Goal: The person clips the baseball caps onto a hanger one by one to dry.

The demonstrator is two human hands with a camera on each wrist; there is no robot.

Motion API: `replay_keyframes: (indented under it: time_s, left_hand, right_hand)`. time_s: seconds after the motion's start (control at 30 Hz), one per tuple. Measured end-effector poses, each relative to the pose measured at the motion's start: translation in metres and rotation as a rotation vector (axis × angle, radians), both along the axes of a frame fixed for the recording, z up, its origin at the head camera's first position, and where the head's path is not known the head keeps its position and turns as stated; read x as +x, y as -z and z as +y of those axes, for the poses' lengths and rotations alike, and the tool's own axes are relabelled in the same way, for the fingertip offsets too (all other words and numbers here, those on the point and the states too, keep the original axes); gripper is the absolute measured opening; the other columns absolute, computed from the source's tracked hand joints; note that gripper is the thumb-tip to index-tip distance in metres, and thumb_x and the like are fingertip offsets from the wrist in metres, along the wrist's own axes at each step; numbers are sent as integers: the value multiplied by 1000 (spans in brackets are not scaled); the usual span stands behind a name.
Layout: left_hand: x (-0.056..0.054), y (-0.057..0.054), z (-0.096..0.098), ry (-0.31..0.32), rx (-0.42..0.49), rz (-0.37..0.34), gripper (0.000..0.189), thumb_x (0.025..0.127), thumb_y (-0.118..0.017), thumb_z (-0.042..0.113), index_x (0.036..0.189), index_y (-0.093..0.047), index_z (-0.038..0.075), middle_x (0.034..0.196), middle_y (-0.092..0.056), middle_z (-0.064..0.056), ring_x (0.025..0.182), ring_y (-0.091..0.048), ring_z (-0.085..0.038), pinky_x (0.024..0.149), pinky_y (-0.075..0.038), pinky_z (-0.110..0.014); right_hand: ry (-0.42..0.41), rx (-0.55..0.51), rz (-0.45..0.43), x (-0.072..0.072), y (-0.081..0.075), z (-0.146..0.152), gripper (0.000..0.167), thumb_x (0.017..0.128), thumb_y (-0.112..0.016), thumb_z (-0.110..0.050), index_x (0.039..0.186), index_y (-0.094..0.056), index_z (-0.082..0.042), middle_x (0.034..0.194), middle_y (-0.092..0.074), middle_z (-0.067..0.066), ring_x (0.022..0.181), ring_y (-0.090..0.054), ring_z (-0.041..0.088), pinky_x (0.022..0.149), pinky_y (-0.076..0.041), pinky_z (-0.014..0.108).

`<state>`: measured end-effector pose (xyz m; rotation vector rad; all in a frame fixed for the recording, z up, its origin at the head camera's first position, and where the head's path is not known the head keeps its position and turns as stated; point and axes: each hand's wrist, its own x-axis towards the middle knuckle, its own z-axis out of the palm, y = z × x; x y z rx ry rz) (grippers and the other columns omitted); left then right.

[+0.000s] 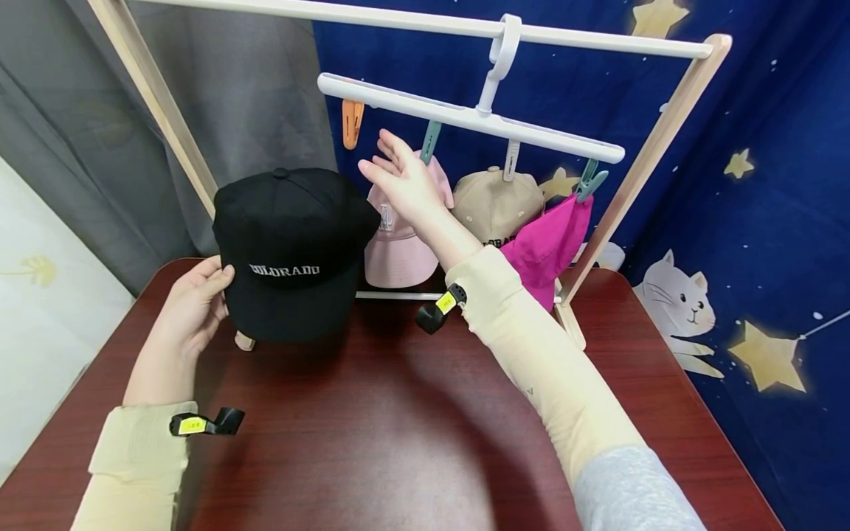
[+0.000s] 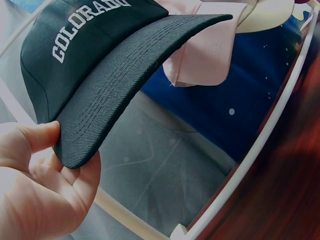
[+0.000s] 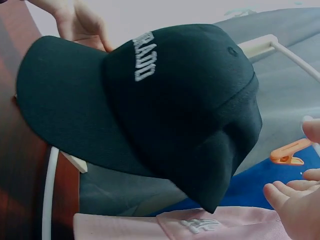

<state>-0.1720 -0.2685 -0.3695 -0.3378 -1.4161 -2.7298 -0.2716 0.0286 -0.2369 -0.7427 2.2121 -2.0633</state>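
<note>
A black cap [image 1: 285, 228] with white COLORADO lettering is held up by my left hand [image 1: 192, 310]. In the left wrist view the thumb lies on one side of the brim's corner and the fingers behind it. My right hand [image 1: 415, 184] is raised in front of the pink cap [image 1: 401, 262], fingers extended and holding nothing. Close to those fingertips, an orange clip [image 1: 352, 124] hangs at the left end of the white hanger [image 1: 398, 102], with no cap in it. The right wrist view shows the same orange clip [image 3: 290, 152] beside the thumb and fingers.
A beige cap [image 1: 494, 199] and a magenta cap [image 1: 551, 243] hang from a white clip [image 1: 511, 161] and a green clip [image 1: 589, 181]. The hanger hooks over the rack's top bar [image 1: 398, 20]. The rack stands on a reddish-brown table [image 1: 372, 442], with curtains behind.
</note>
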Motion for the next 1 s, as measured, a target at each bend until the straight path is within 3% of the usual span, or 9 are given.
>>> replay_keyframes:
  time_s: [0.23, 0.73, 1.0]
  left_hand:
    - [1, -1, 0, 8, -12, -7, 21, 99, -44, -4, 103, -64, 0, 89, -69, -9, 76, -67, -17, 62, -55, -28]
    - [4, -1, 5, 27, -16, -1, 22, 99, -43, -5, 101, -65, 1, 87, -68, -7, 74, -67, -15, 61, -54, -27]
    - [6, 1, 6, 28, -33, 5, 22, 99, -43, -4, 100, -65, 1, 86, -68, -7, 74, -67, -15, 60, -54, -27]
  right_hand:
    - [-38, 10, -106, -9, -13, -6, 71, 97, -58, -20, 154, -16, -14, 156, -23, 1, 136, -32, 11, 104, -30, 19]
    - [-44, -64, -167, -11, -22, -19, 73, 95, -61, -16, 153, -17, -15, 153, -29, -2, 134, -33, 5, 100, -30, 13]
    - [-58, -82, -184, -13, -25, -23, 70, 96, -59, -15, 153, -19, -12, 149, -38, 2, 126, -44, 8, 101, -34, 21]
